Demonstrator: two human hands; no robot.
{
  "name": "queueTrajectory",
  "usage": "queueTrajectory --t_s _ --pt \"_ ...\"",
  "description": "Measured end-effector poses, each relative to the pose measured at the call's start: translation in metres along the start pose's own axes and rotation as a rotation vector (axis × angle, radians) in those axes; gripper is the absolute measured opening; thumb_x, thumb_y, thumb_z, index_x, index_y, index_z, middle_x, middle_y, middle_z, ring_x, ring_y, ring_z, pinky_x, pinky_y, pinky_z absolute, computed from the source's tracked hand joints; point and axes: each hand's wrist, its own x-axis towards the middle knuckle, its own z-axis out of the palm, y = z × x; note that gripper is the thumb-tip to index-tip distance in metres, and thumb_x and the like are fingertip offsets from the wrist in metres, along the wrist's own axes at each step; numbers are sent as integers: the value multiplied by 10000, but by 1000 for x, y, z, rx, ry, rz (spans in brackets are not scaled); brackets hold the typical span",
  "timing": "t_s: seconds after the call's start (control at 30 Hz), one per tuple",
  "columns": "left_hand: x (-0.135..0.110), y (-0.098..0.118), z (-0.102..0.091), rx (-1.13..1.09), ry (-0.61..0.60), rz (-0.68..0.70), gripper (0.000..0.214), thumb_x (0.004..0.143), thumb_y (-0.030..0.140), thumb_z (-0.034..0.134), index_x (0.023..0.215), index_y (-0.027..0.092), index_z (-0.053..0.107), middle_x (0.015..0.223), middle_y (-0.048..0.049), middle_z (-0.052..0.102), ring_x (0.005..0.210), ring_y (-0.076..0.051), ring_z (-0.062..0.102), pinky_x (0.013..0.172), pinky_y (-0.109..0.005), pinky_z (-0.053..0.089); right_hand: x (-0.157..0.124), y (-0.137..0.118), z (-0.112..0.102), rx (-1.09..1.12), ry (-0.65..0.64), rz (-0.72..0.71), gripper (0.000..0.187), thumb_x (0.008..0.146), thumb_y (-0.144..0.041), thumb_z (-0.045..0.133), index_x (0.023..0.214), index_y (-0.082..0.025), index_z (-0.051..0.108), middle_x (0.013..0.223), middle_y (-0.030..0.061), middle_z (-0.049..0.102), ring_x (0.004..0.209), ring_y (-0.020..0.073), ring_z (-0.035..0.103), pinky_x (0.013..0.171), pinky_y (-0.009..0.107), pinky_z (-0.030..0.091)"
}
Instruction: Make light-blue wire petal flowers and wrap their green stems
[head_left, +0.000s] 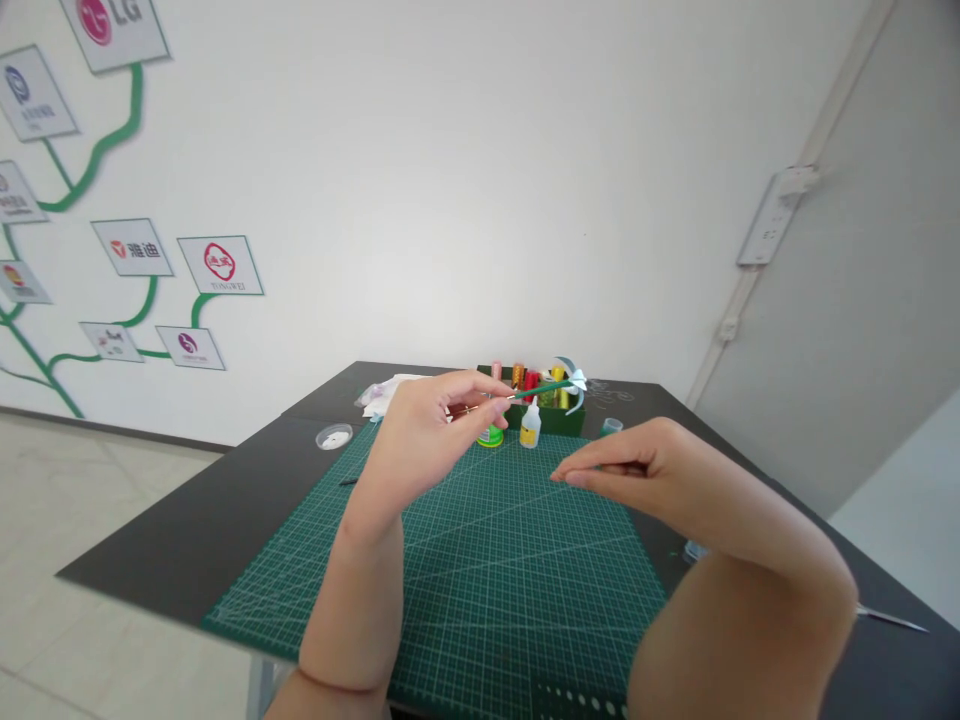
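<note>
Pinched between the thumb and fingers of my left hand (442, 435) is a thin green-wrapped stem (546, 389), pointing right over the mat. Pale blue and white petal-like pieces (577, 380) sit at its far end, with curved light-blue strips around them. My right hand (630, 462) hovers lower and to the right, apart from the stem. Its thumb and fingertips are pressed together; whatever lies between them is too small to make out. Behind the hands stand a small glue bottle (530, 427) with a yellow label and a green round tin (491, 436).
A green cutting mat (517, 550) covers the middle of the dark table (225, 530). At the back, a dark green box (570, 422) holds several thread spools. A clear dish (334, 437) with white contents is at left. Scissors (892, 618) lie far right.
</note>
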Motion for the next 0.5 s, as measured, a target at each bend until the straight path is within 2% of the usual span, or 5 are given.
queueTrajectory --t_s 0.13,0.23,0.37,0.5 --pt "2 1 1 50 -46 8 155 898 265 628 928 219 773 777 -7 769 605 -108 644 533 -211 462 -3 -7 -2 -11 -43 -79 218 898 -388 662 892 -260 839 689 24 751 558 141 619 471 231 447" --pt "3 0 1 119 -130 -9 173 903 244 605 871 219 773 825 7 771 633 -102 641 546 -209 454 -3 -15 -2 37 -65 -169 236 916 -376 651 938 -227 834 729 38 762 554 120 616 484 212 454" --pt "1 1 0 216 -318 -8 183 911 276 603 834 243 765 761 41 754 639 -107 641 569 -222 441 2 -20 0 80 110 -200 205 898 -382 685 918 -248 839 687 33 745 491 102 549 417 216 381" --pt "-4 6 -1 253 -399 16 170 900 202 602 845 253 754 748 73 755 654 -97 661 590 -218 430 14 -17 7 119 316 -155 147 860 -357 734 884 -262 844 688 29 737 550 123 584 447 232 400"
